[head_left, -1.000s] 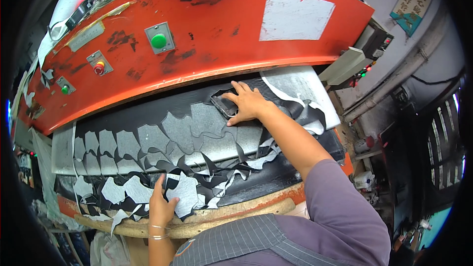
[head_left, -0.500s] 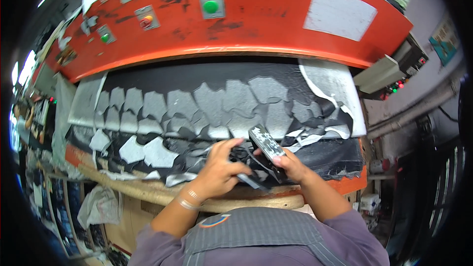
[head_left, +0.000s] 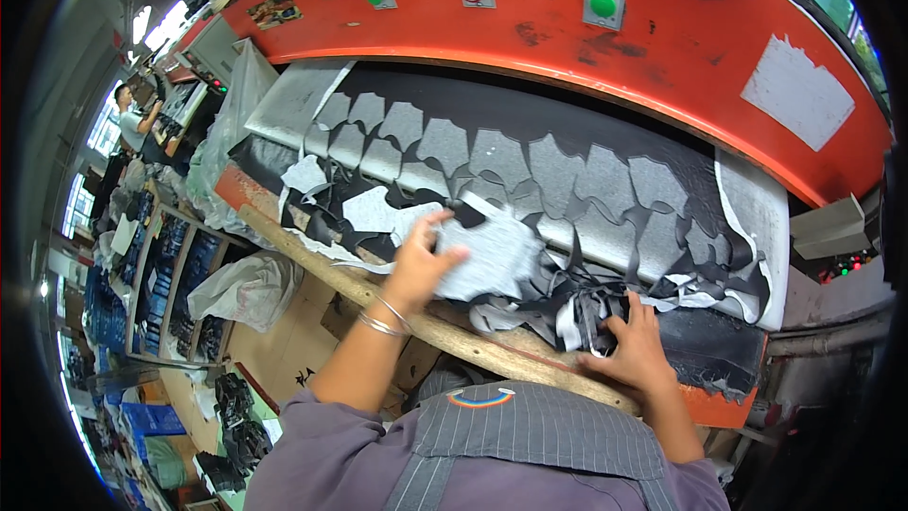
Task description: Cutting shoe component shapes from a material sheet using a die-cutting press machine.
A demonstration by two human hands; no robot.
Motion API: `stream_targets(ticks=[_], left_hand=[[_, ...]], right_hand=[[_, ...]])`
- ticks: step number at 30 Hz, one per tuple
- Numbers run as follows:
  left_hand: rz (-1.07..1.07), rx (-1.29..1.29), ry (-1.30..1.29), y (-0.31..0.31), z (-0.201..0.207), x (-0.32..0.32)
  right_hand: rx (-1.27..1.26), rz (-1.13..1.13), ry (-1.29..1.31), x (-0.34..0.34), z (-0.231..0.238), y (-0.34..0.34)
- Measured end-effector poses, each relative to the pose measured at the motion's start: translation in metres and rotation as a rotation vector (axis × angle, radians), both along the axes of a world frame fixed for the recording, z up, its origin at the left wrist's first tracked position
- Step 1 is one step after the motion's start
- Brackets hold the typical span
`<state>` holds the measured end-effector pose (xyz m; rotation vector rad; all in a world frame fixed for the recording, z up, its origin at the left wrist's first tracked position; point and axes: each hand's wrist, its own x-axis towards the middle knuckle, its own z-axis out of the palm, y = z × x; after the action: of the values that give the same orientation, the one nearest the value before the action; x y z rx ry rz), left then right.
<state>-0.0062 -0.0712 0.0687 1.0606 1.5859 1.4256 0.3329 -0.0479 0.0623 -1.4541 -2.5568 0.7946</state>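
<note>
- Pale, angular cut piece [head_left: 497, 260], one, blurred: near the front edge of the bed, just right of the left hand [head_left: 421, 260]; clock positions run from this piece.
- Left hand, 9 o'clock: thumb overlapping the piece's edge, fingers apart from thumb; whether pinched shut, cannot tell.
- Scrap tangle [head_left: 567, 317], black and white strips, 4 o'clock.
- Right hand [head_left: 638, 341], 4 o'clock, beyond the tangle: fingers curved about its edge; grip cannot be told.
- Loose pale pieces [head_left: 374, 211], 10 o'clock: apparently cut, ungathered.
- Black sheet [head_left: 530, 114], 12 o'clock: two rows of shaped openings, judged done; plain far strip judged uncut; scraps left unsorted.
- Pale board [head_left: 288, 104], beneath the sheet, 10 o'clock end showing.
- Wooden rail [head_left: 473, 345], 6 o'clock.
- Orange-red machine panel [head_left: 690, 38], 1 o'clock, buttons fitted.
</note>
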Motion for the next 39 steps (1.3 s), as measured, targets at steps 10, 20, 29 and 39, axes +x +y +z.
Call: stream_targets(ticks=[10, 20, 29, 39], left_hand=[[0.089, -0.655, 0.714, 0.019, -0.090, -0.262], [-0.139, -0.293, 0.556, 0.015, -0.017, -0.263], [0.002, -0.545, 0.693, 0.012, -0.066, -0.456], [0.044, 0.225, 0.818, -0.012, -0.023, -0.472]], right_hand=[[0.118, 0.283, 0.061, -0.088, 0.059, 0.029], [0.062, 0.357, -0.037, -0.276, 0.032, 0.044], [-0.063, 0.107, -0.285, -0.383, -0.009, 0.058], [0.379, -0.011, 0.023, -0.403, -0.033, 0.059]])
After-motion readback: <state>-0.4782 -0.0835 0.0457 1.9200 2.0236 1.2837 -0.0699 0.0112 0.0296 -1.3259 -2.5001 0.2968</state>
